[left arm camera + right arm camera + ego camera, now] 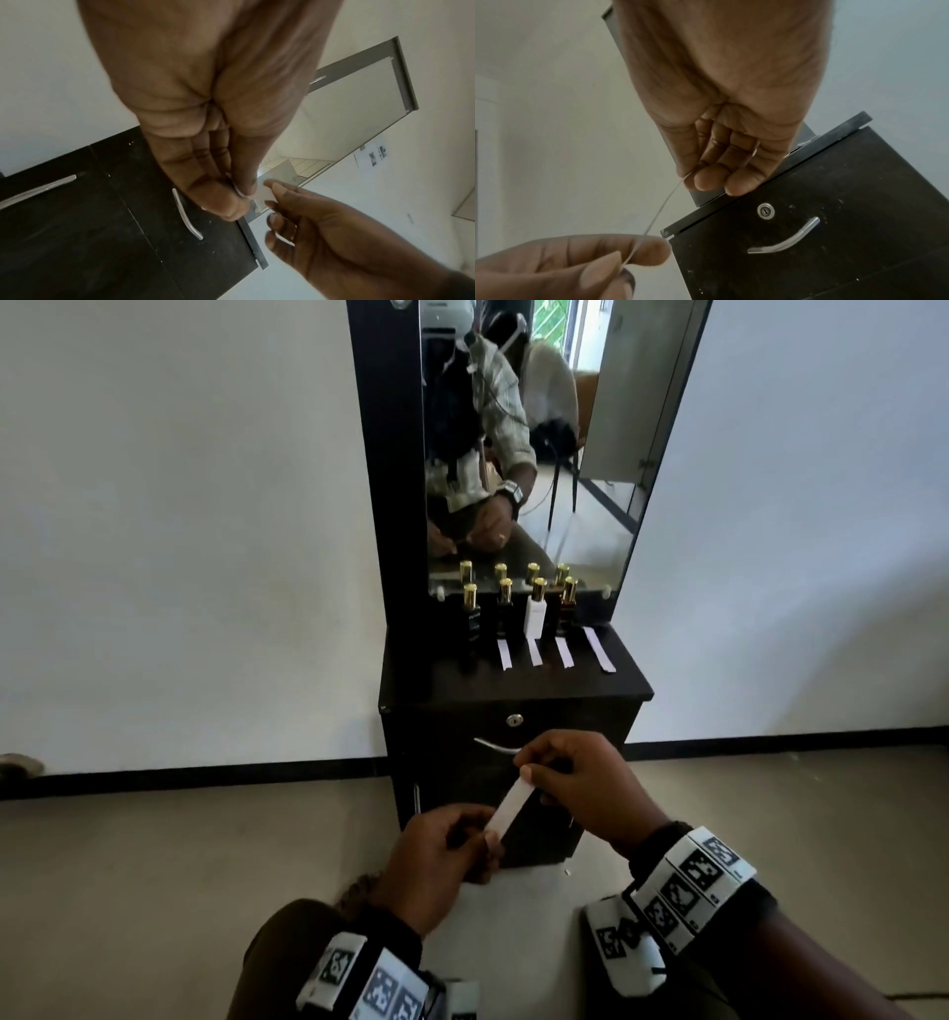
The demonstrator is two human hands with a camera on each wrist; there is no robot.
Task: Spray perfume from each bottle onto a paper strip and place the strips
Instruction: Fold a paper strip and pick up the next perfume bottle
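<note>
Left hand (441,855) and right hand (580,783) both raised, fingers (707,178) pinched (wrists banded).

Dark cabinet top (513,683) carries four perfume bottles (534,614) and four paper strips (564,652).

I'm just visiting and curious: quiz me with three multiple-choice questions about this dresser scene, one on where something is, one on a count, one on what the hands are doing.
1. Where do the perfume bottles stand?
A. on the floor
B. on the dresser top, before the mirror
C. in an open drawer

2. How many paper strips lie on the dresser top?
A. one
B. four
C. seven

3. How is the held strip carried?
A. pinched at its two ends by both hands
B. lying on an open palm
C. in the left hand alone

Answers: 1 B, the bottles line up at the mirror's foot. 2 B, four white strips show. 3 A, left hand and right hand each pinch an end.
</note>
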